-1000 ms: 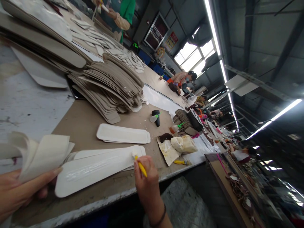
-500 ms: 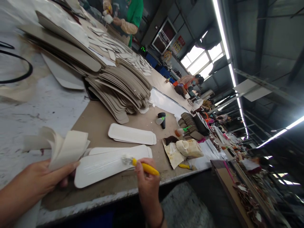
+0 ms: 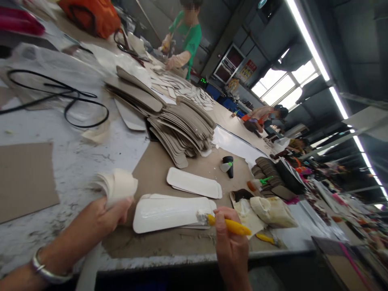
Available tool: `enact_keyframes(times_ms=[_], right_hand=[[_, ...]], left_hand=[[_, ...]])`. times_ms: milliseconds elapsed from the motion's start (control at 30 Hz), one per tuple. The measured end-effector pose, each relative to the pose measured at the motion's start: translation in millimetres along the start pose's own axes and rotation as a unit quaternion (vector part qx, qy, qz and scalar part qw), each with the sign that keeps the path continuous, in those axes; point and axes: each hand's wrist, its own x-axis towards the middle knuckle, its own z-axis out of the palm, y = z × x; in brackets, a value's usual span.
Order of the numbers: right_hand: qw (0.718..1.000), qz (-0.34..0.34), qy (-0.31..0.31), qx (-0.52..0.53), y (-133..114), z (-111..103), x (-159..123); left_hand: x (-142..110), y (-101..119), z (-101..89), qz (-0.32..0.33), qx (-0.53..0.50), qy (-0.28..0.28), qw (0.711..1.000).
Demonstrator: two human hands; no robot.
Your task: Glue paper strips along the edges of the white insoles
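Observation:
My right hand [image 3: 232,246] grips the yellow-handled brush [image 3: 232,226]. Its bristles press on the right end of a long white rounded panel [image 3: 166,214], whose surface looks wet and streaked. More panels lie beneath it, their edges showing. In my left hand [image 3: 101,220] is a folded bundle of cream strips [image 3: 121,186], held just left of the panel, with a tail hanging below the wrist. Behind the panel lies a small pile of white pieces [image 3: 194,184]. Farther back, grey-brown curved pieces [image 3: 184,125] are fanned in a thick stack.
A small green-tipped bottle [image 3: 226,166], an orange bottle [image 3: 254,185], a crusted cream pouch-like thing [image 3: 271,210] and another yellow brush [image 3: 266,239] stand or lie rightward. Black cord [image 3: 106,117] loops at left. A person in green [image 3: 190,38] works across the table.
The brush has stayed near the panel's right end. My left hand has drawn away from the panel's left edge with the strips. The camera view has shifted left.

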Motion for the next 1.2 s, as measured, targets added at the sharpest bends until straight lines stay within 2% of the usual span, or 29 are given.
enact_keyframes(times_ms=[100, 200, 267, 367, 467, 533, 600, 733, 800, 900, 967, 1067, 1133, 1200], right_hand=[[0.983, 0.067, -0.090, 0.143, -28.1, 21.2, 5.6], [0.937, 0.126, -0.217, 0.242, -47.9, 49.8, 12.6], [0.908, 0.159, -0.267, 0.280, -55.3, 68.7, 17.3], [0.871, 0.217, -0.279, 0.341, -63.2, 90.8, 19.8], [0.843, 0.252, -0.261, 0.397, -69.1, 101.8, 16.3], [0.844, 0.247, -0.249, 0.406, -69.3, 100.2, 14.9], [0.856, 0.241, -0.228, 0.396, -64.4, 89.1, 17.5], [0.878, 0.253, -0.199, 0.353, -42.2, 42.4, 31.2], [0.883, 0.256, -0.231, 0.320, -30.3, 18.0, 36.4], [0.871, 0.256, -0.332, 0.256, -17.7, -1.2, 38.7], [0.851, 0.238, -0.421, 0.206, -13.2, 0.5, 39.1], [0.809, 0.206, -0.530, 0.148, -10.1, 18.3, 43.5], [0.798, 0.180, -0.563, 0.118, -9.1, 34.5, 49.6], [0.804, 0.142, -0.571, 0.084, -8.0, 50.2, 56.6]], left_hand=[[-16.2, 12.5, -0.9, 0.008, -0.139, -0.036, 0.990], [-28.0, 17.6, 4.8, -0.037, -0.273, -0.023, 0.961], [-33.1, 19.1, 9.9, -0.066, -0.324, -0.003, 0.944], [-36.4, 19.1, 17.0, -0.077, -0.366, 0.013, 0.927], [-36.7, 16.3, 21.0, -0.068, -0.359, -0.033, 0.930], [-37.3, 12.7, 21.2, -0.060, -0.343, -0.064, 0.935], [-38.7, 7.7, 19.4, -0.068, -0.325, -0.069, 0.941], [-38.1, -4.8, 13.0, -0.085, -0.259, -0.008, 0.962], [-34.5, -10.3, 12.2, -0.060, -0.209, 0.025, 0.976], [-27.5, -15.9, 16.7, -0.050, -0.185, 0.014, 0.981], [-23.8, -17.4, 22.0, -0.064, -0.185, -0.017, 0.980], [-21.6, -15.7, 28.9, -0.085, -0.174, -0.024, 0.981], [-21.0, -13.0, 31.6, -0.084, -0.169, -0.015, 0.982], [-19.4, -11.4, 32.9, -0.083, -0.167, -0.008, 0.982]])
